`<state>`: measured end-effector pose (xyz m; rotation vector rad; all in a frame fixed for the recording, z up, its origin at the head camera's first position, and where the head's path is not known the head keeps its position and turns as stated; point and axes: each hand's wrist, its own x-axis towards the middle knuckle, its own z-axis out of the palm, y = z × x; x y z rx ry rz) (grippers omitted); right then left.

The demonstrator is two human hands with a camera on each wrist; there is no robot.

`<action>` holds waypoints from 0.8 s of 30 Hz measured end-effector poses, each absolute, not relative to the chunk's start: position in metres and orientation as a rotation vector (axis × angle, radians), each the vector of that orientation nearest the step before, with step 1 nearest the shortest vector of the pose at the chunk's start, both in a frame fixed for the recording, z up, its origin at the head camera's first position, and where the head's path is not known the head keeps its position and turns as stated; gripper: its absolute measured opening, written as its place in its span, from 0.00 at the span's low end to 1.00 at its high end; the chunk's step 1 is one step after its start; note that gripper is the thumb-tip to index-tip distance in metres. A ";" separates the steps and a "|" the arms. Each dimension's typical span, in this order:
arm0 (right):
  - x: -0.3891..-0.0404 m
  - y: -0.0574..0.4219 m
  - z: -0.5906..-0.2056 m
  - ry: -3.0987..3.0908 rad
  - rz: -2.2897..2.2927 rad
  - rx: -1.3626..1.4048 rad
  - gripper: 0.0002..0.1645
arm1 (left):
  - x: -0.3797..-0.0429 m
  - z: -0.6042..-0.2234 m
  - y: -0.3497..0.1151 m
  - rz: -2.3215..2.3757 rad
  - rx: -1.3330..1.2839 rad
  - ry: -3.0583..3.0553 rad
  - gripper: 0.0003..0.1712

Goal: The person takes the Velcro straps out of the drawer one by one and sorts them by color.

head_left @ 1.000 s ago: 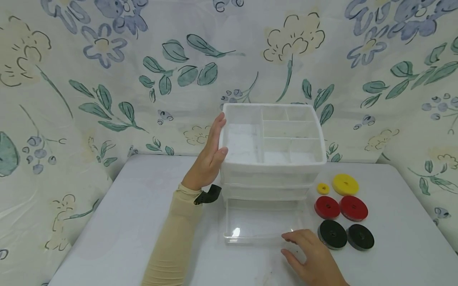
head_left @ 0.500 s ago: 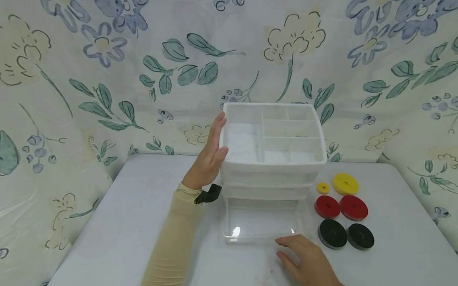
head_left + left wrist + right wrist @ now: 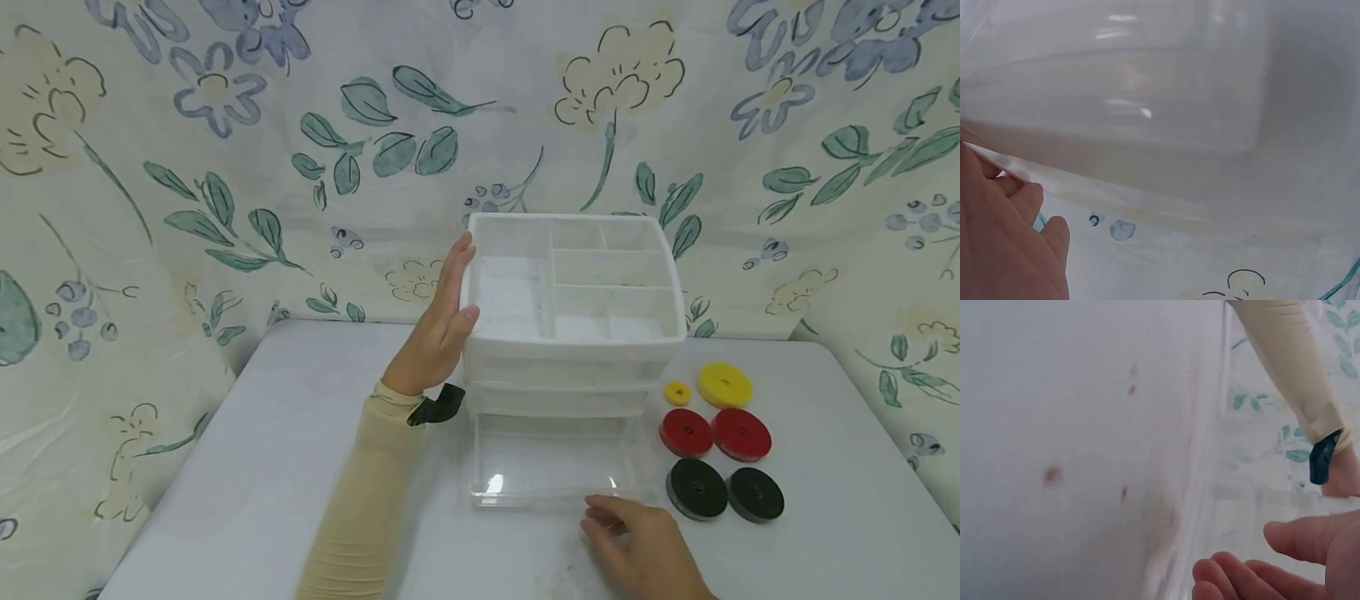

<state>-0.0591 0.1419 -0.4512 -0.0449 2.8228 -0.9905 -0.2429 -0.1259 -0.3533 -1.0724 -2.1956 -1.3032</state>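
Observation:
A white plastic drawer organizer [image 3: 573, 367] stands in the middle of the table, with a divided tray [image 3: 510, 283] on top. Its clear bottom drawer [image 3: 555, 502] is pulled out toward me and holds nothing visible. Against the organizer's left side rests my left hand [image 3: 431, 337], fingers straight and pointing up; the left wrist view shows this hand [image 3: 1013, 231] beside the smooth translucent wall [image 3: 1116, 81]. My right hand [image 3: 645, 546] is at the drawer's front right corner. In the right wrist view, a gap shows between thumb and fingers of that hand [image 3: 1291, 569].
Right of the drawer lie round discs on the white table [image 3: 262, 467]: a small yellow disc [image 3: 677, 393], a large yellow disc [image 3: 724, 385], two red discs [image 3: 686, 432] and two black discs [image 3: 697, 489]. A floral-patterned sheet [image 3: 517, 100] hangs behind and on both sides.
My right hand moves slightly left along the drawer's front, and its fingertips draw nearer to the thumb. The left hand, organizer and discs stay in place.

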 end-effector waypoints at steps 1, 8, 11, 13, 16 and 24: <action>-0.059 0.142 -0.452 2.829 -1.011 -0.009 0.16 | -0.243 -0.353 -0.126 -1.305 -1.070 -2.200 0.39; -0.063 0.145 -0.455 2.881 -0.962 0.071 0.14 | -0.242 -0.352 -0.125 -1.297 -1.056 -2.216 0.39; -0.066 0.146 -0.454 2.901 -0.892 0.049 0.13 | -0.241 -0.352 -0.125 -1.298 -1.051 -2.217 0.39; -0.068 0.146 -0.453 2.918 -0.848 0.013 0.13 | -0.242 -0.352 -0.126 -1.299 -1.050 -2.215 0.39; -0.071 0.146 -0.452 2.945 -0.799 -0.042 0.13 | -0.242 -0.353 -0.126 -1.299 -1.053 -2.212 0.39; -0.078 0.142 -0.449 2.980 -0.715 -0.053 0.16 | -0.242 -0.352 -0.126 -1.300 -1.061 -2.210 0.39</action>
